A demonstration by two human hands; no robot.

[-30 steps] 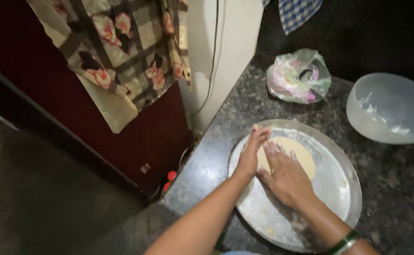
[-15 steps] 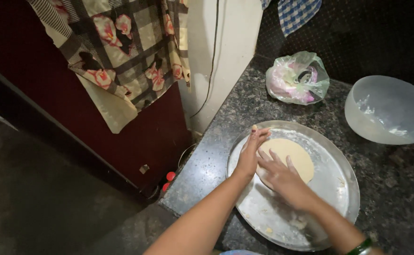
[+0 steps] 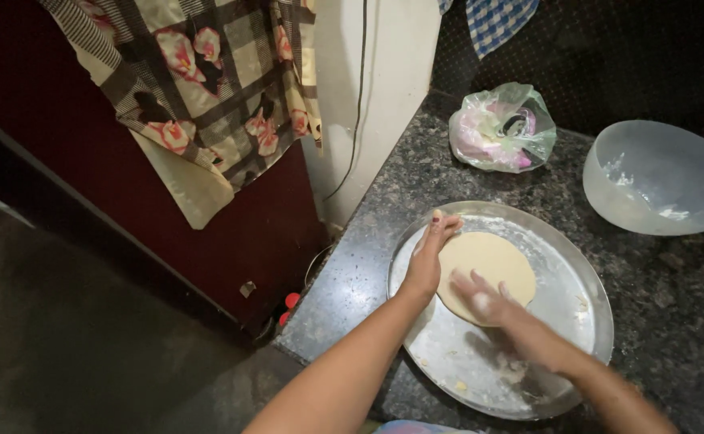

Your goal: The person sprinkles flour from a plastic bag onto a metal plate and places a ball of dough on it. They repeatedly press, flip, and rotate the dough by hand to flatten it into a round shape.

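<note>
A flat round of pale dough [image 3: 489,261] lies on a floured round metal tray [image 3: 577,321] on the dark granite counter. My left hand [image 3: 430,255] rests edge-on against the dough's left rim, fingers together and pointing away from me. My right hand [image 3: 501,309] is blurred, fingers spread, at the near edge of the dough and partly covering it. Neither hand grips anything.
A translucent plastic bowl [image 3: 661,177] stands at the back right. A knotted plastic bag [image 3: 502,128] with pink contents lies behind the tray. A white wall corner with a black cable [image 3: 360,96] and a hanging floral checked cloth [image 3: 207,88] are to the left; the counter edge drops to the floor.
My right hand has slid from the top of the dough back toward me, to its near edge, uncovering most of it. My left hand stays at the left rim.
</note>
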